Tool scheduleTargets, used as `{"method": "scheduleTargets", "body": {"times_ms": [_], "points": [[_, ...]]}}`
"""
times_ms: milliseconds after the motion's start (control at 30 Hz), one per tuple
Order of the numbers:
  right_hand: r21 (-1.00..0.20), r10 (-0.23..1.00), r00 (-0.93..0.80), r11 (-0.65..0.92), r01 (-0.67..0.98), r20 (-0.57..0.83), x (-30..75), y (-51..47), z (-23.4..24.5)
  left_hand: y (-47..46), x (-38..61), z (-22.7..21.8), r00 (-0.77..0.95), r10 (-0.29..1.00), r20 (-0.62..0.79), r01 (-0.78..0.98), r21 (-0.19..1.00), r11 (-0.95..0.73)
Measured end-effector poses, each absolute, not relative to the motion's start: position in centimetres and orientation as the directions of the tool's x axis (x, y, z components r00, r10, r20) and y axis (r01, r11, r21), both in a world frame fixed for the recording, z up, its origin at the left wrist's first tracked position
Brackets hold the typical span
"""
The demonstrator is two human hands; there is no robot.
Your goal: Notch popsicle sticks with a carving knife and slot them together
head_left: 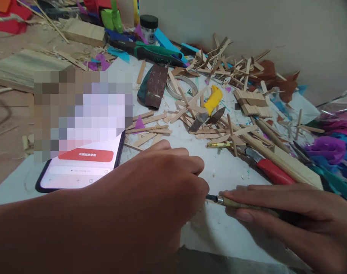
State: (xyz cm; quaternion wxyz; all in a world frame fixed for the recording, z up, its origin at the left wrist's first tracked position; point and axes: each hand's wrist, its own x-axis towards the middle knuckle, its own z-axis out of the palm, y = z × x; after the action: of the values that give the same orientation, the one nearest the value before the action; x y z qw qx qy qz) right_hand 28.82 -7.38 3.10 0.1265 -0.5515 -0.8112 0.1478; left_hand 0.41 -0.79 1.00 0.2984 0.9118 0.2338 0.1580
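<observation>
Head camera faces forward and down, close above a white surface (pixel 219 169); ten o'clock is hard to read

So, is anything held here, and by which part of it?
The right hand holds a slim, metal-tipped tool with a brown wooden handle, gripping that handle near its silver collar. Whether the curled left hand holds anything cannot be seen.

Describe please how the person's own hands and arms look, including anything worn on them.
Both the left hand and right hand are bare, without gloves. The left forearm shows no sleeve, watch or bracelet. No rings are visible on the fingers in view. The right forearm lies outside the picture, so its sleeve cannot be judged.
</observation>
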Motion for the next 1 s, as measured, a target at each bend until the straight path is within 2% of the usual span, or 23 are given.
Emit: {"method": "scheduleTargets", "body": {"times_ms": [100,367,533,700,1000], "points": [[-0.564,0.942,-0.33,0.243,0.789,-0.055,28.4,-8.1,2.9,-0.9,0.3,0.8,0.836,0.534,0.127,0.337,0.649,-0.682],[-0.634,0.949,-0.312,0.217,0.743,-0.041,27.1,-9.0,3.1,-1.1,0.4,0.6,0.83,0.547,0.111,0.354,0.652,-0.67],[-0.63,0.931,-0.365,0.287,0.721,0.006,26.7,-9.5,3.3,-1.3,0.3,0.7,0.832,0.539,0.129,0.364,0.607,-0.706],[-0.581,0.918,-0.37,0.379,0.721,0.14,26.4,-9.8,2.7,-1.1,0.1,0.4,0.817,0.569,0.092,0.377,0.66,-0.65],[-0.537,0.904,-0.392,0.42,0.732,0.173,26.6,-10.4,2.0,-1.1,0.0,0.5,0.812,0.57,0.128,0.353,0.671,-0.652]]}}
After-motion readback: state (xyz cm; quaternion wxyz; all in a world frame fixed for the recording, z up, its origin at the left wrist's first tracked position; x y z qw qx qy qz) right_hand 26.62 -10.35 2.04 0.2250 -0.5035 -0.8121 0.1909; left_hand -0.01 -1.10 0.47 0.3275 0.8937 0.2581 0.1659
